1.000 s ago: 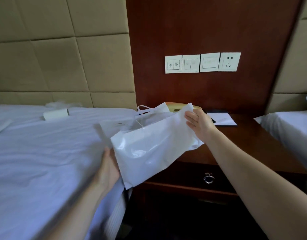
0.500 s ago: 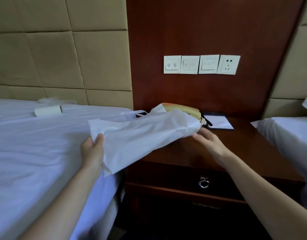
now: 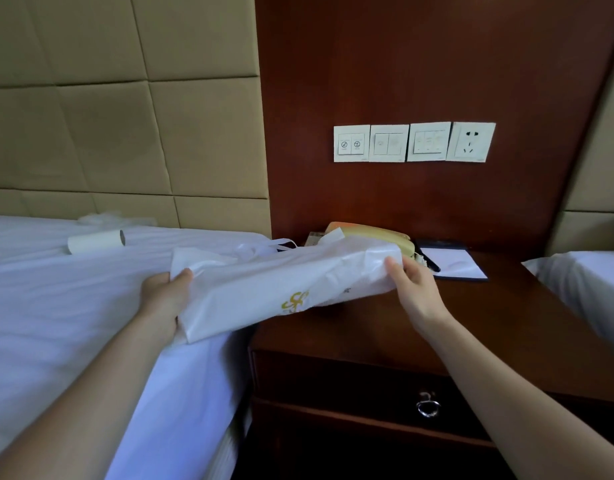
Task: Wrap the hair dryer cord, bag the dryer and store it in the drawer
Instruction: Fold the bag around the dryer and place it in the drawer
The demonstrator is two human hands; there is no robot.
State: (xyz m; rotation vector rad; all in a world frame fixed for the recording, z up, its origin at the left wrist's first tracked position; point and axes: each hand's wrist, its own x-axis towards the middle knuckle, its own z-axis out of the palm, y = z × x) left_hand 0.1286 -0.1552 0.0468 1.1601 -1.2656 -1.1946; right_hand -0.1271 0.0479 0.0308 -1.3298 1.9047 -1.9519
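A white plastic drawstring bag (image 3: 281, 289), printed with an illegible gold emblem (image 3: 294, 301), is gripped by the left hand (image 3: 167, 296) and right hand (image 3: 411, 289) at opposite ends.

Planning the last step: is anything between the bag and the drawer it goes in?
Yes: the drawer itself is shut, its ring pull untouched. Both the left hand and right hand grip the white bag, held above the nightstand, so neither is free.

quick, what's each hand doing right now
Left hand: closed on the left end of the white bag.
Right hand: gripping the bag's right end, over the nightstand.
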